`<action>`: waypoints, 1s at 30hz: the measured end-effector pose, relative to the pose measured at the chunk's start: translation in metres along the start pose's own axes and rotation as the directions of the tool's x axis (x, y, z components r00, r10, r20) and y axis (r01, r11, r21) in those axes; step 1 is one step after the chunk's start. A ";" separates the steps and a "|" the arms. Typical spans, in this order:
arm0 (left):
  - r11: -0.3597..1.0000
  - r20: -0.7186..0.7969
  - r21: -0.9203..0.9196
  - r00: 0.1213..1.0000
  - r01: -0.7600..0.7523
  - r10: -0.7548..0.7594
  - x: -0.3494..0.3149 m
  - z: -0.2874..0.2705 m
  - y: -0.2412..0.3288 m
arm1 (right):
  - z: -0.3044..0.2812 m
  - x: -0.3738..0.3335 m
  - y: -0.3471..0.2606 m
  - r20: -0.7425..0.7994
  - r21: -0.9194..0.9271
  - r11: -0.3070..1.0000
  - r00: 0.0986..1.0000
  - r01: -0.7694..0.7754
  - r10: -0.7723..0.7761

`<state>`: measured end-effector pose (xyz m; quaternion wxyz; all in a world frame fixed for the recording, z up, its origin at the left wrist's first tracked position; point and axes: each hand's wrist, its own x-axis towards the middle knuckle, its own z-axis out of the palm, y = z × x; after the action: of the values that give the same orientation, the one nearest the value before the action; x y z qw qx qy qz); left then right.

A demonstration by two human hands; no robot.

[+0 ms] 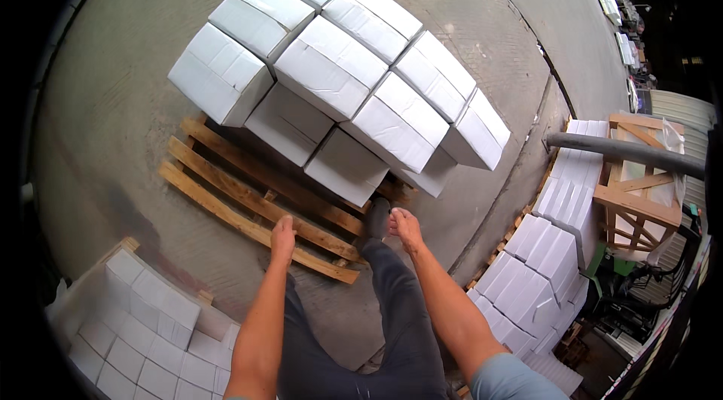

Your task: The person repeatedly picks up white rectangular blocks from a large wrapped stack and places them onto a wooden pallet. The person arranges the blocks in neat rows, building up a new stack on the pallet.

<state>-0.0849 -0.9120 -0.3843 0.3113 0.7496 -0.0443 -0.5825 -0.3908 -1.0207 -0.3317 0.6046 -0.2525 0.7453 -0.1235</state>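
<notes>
My left hand (283, 240) hangs over the front slats of a wooden pallet (248, 196), its fingers curled closed with nothing visible in them. Level with it, my right hand (406, 227) is held in a loose fist beside my shoe (378, 219), and no object shows in it either. Ahead of both hands, white cartons (331, 67) are stacked in layers on the pallet. The upper cartons jut out over the lower ones (346, 166). Bare slats show at the pallet's near left side. Neither hand touches a carton.
Another stack of white cartons (154, 347) stands at the lower left. Along the right side run more piled white cartons (527, 272), with a wooden crate (640, 193) and a grey metal pole (625, 155) beyond. Concrete floor (113, 99) surrounds the pallet.
</notes>
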 end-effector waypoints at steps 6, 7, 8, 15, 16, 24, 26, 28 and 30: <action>0.982 0.066 -0.187 0.998 0.018 -0.005 0.105 0.106 0.044 | 0.018 0.160 -0.004 -0.058 0.066 0.998 0.998 -0.010 0.014; 0.963 0.041 -0.269 0.999 0.035 -0.025 0.116 0.111 0.045 | 0.030 0.165 -0.016 -0.038 0.066 0.998 0.999 -0.017 0.019; 0.958 0.058 -0.279 0.997 0.068 -0.054 0.126 0.114 0.046 | 0.041 0.169 -0.023 -0.036 0.122 0.992 0.999 -0.021 0.026; 0.966 -0.014 -0.258 1.000 -0.008 0.004 0.150 0.134 0.026 | 0.050 0.212 0.006 -0.043 0.422 0.892 0.987 0.159 -0.155; 0.968 -0.043 -0.249 0.999 -0.041 0.031 0.155 0.133 0.018 | 0.053 0.212 0.010 -0.047 0.422 0.884 0.978 0.203 -0.202; 0.956 -0.012 -0.269 0.992 -0.122 0.123 0.165 0.113 -0.019 | 0.075 0.169 0.015 -0.237 0.326 0.890 0.939 0.319 -0.250; 0.950 0.047 -0.295 0.992 -0.098 0.117 0.162 0.106 -0.023 | 0.083 0.152 0.010 -0.263 0.334 0.902 0.946 0.274 -0.189; 0.936 0.133 -0.347 0.986 -0.052 0.104 0.157 0.095 -0.028 | 0.088 0.141 0.021 -0.329 0.375 0.890 0.935 0.260 -0.135; 0.900 0.241 -0.435 0.961 -0.017 0.134 0.151 0.083 -0.030 | 0.086 0.131 0.028 -0.355 0.372 0.907 0.933 0.199 -0.059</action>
<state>-0.1203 -0.9865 -0.5381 0.4823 0.5757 0.0146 -0.6601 -0.3326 -1.0558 -0.4759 0.4977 -0.1476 0.7774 -0.3551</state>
